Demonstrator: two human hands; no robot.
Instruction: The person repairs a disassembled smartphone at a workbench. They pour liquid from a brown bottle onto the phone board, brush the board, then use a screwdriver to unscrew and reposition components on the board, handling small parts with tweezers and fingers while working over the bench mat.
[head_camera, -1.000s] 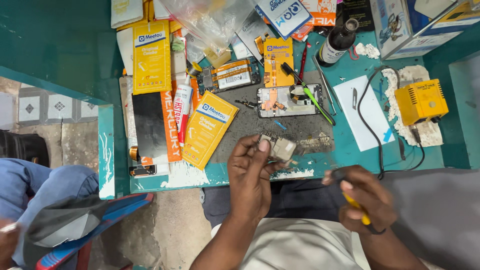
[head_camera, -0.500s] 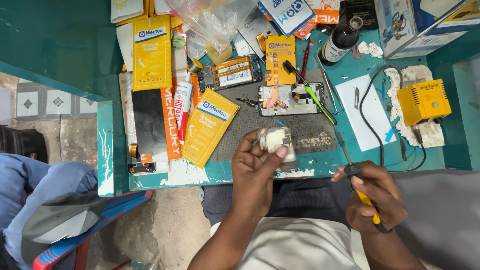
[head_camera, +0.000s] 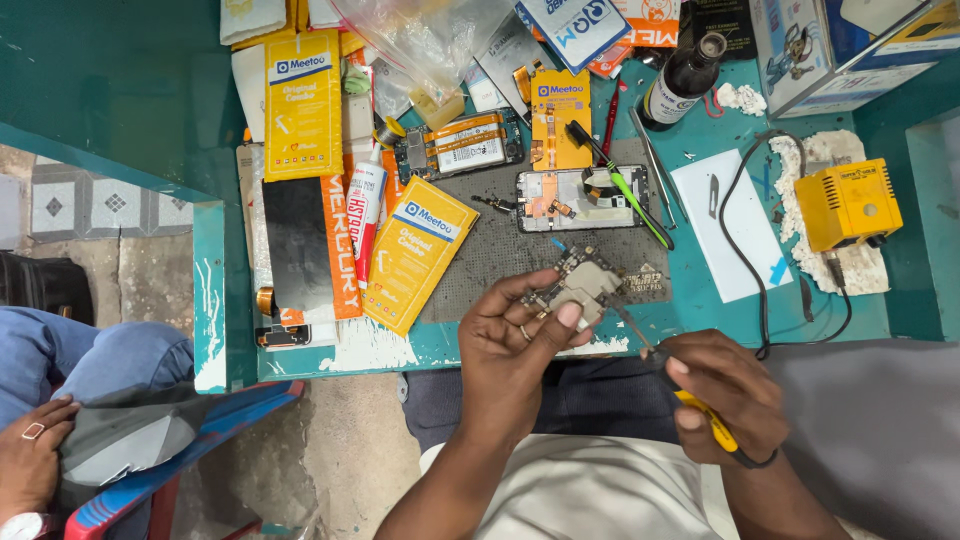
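Circuit board held at the desk's front edge

Circuit board (head_camera: 580, 287), small and thin with a metal shield on top, is pinched in the left hand (head_camera: 520, 345) between thumb and fingertips, just above the front edge of the desk (head_camera: 880, 320) and over the near edge of the grey work mat (head_camera: 500, 260). The right hand (head_camera: 725, 395) is closed around a yellow-handled tool (head_camera: 705, 420), whose thin dark tip is pointed at the board's right side; whether the tip touches cannot be told.

The board is judged to be light, stiff and fragile, with fine parts on its face, so it is best taken by its bare edges, not by the shield or connectors.

Farther out on the mat, 1 opened phone frame (head_camera: 580, 197) is laid flat, with a green-handled brush (head_camera: 620, 185) across it and a second opened phone (head_camera: 460, 145) to its left. Yellow packets (head_camera: 420, 255) lie toward the left edge, a dark bottle (head_camera: 680, 75) toward the back, and a yellow soldering station (head_camera: 848, 203) near the right edge. Another person's hand (head_camera: 35, 455) is seen beside the desk, at the lower left.

Compared with 0.5 s ago, the board is held at much the same spot, while the right hand and tool are set slightly nearer to it.
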